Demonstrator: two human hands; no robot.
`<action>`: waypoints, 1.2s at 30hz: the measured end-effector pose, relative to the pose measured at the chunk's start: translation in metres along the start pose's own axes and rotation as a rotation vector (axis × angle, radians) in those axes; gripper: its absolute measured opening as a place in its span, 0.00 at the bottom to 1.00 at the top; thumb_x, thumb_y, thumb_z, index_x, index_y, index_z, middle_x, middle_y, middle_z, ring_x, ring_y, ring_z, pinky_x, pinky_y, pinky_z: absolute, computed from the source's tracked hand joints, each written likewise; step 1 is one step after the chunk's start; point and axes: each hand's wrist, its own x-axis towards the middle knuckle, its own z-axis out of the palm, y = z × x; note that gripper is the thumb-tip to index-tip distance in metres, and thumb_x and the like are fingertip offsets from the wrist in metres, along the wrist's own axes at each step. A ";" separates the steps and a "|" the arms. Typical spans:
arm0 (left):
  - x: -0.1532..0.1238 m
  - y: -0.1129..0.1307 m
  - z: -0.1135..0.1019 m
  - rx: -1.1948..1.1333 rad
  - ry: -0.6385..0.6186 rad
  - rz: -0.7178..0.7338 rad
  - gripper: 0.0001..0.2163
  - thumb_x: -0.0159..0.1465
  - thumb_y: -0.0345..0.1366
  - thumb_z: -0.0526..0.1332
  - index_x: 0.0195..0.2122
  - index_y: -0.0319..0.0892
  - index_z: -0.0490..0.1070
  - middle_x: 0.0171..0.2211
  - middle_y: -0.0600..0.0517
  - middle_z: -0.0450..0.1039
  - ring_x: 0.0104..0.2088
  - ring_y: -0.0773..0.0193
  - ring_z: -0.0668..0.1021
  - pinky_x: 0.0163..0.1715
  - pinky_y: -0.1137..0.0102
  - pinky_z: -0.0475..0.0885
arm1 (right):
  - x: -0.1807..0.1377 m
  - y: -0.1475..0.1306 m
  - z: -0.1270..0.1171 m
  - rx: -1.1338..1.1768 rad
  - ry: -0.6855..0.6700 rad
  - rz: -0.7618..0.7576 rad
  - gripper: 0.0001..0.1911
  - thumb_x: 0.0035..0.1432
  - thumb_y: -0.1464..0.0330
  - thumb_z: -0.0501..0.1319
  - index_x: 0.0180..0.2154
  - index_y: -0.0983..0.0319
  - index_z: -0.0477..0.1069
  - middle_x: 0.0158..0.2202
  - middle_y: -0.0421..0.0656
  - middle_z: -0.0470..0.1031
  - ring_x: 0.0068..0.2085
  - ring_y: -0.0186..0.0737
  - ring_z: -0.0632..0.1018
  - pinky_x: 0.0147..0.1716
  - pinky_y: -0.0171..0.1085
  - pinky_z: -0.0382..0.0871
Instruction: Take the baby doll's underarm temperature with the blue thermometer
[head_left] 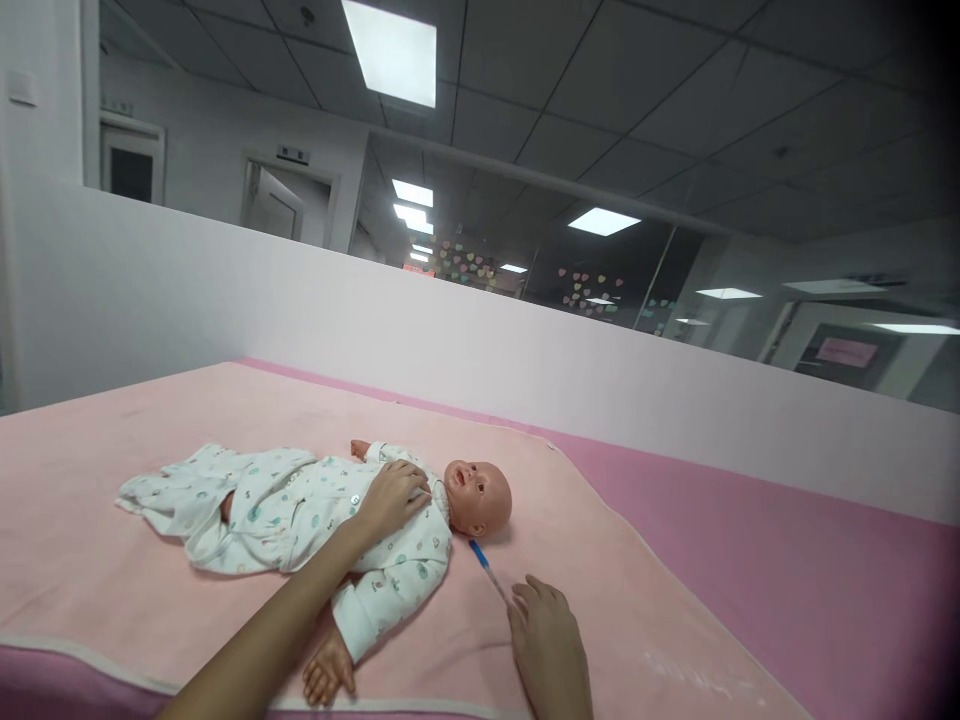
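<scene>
A baby doll (480,497) lies on its back, head to the right, in a white printed outfit (262,512). My left hand (394,497) rests on its upper chest near the collar, fingers curled, with a bit of white cloth showing between thumb and fingers. To the lower right of the doll's head, my right hand (547,635) is closed around the near end of a slim stick (487,568), blue at its far end and pale along the stem, much like a thermometer. The blue end points toward the doll's neck. My right fingertips partly hide the stick's near end.
A pale pink mat (600,590) with a light edge covers the darker pink padded surface (720,510). Behind it runs a low white wall (420,320), topped by glass panels. The doll's near arm (330,665) stretches out toward the mat's front edge.
</scene>
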 end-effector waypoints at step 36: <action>-0.001 0.002 -0.009 -0.513 -0.030 -0.315 0.12 0.62 0.40 0.49 0.31 0.41 0.68 0.28 0.53 0.72 0.29 0.64 0.72 0.29 0.72 0.63 | 0.099 -0.110 0.076 0.766 0.209 -0.092 0.18 0.49 0.78 0.50 0.42 0.62 0.65 0.43 0.48 0.67 0.48 0.43 0.68 0.47 0.46 0.66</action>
